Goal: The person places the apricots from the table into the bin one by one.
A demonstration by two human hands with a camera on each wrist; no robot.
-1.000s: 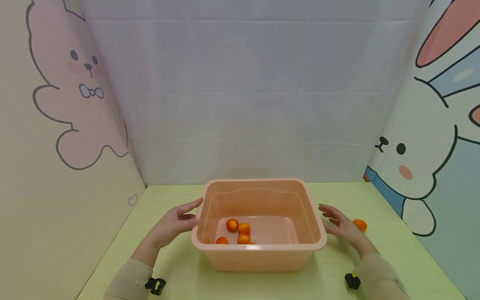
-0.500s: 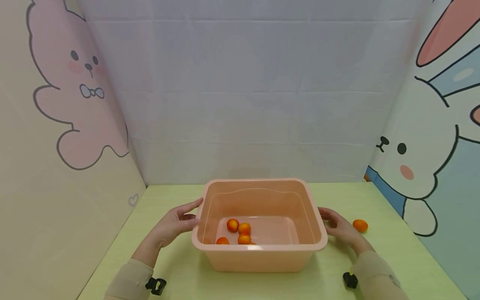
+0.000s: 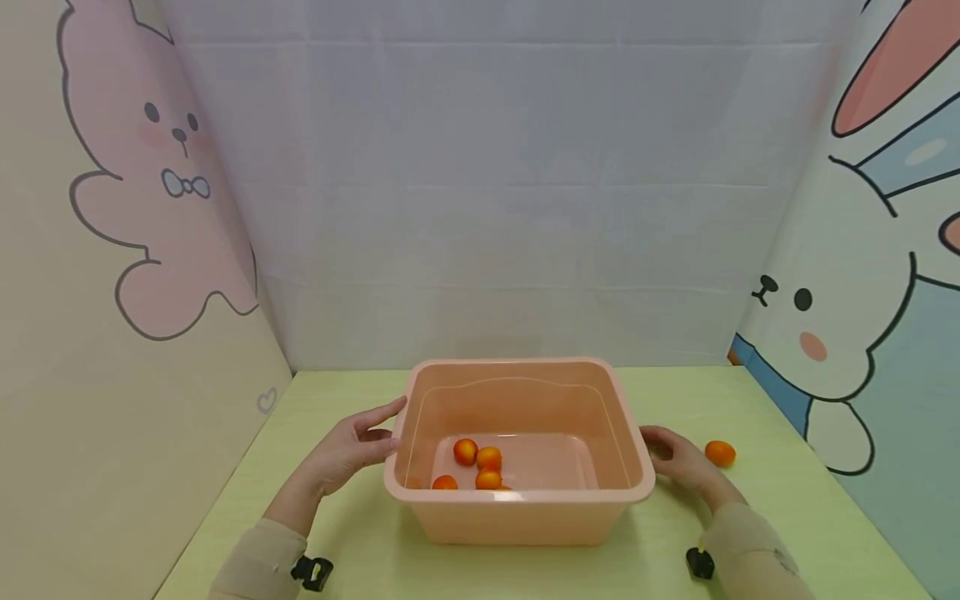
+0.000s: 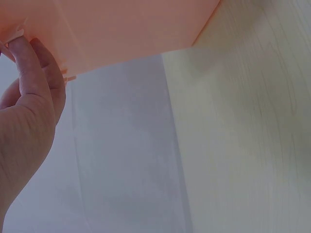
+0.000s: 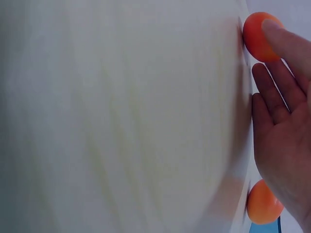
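The work looks close to its end, judging by how things lie: several small oranges (image 3: 476, 467) already sit in the peach plastic tub (image 3: 517, 500), and only one orange (image 3: 720, 452) is plainly left outside on the green tabletop (image 3: 352, 533), at about 3 o'clock from the tub and well apart from its wall. A second orange shape shows in the right wrist view, but where it lies I cannot tell.

The tub stands upright in the middle of the tabletop, open at the top. Its fruit is gathered at the near left of the floor, about 7 o'clock from the tub's centre: four are clear, and a fifth peeks above the near rim. The rest of the floor is bare.

The left hand (image 3: 347, 450) rests against the tub's left wall at 9 o'clock, fingers (image 4: 29, 63) straight and close together, thumb up at the rim. The right hand (image 3: 678, 458) lies at the right wall, fingers relaxed and slightly spread, holding nothing; whether it touches the wall I cannot tell. The loose orange is just beyond it.
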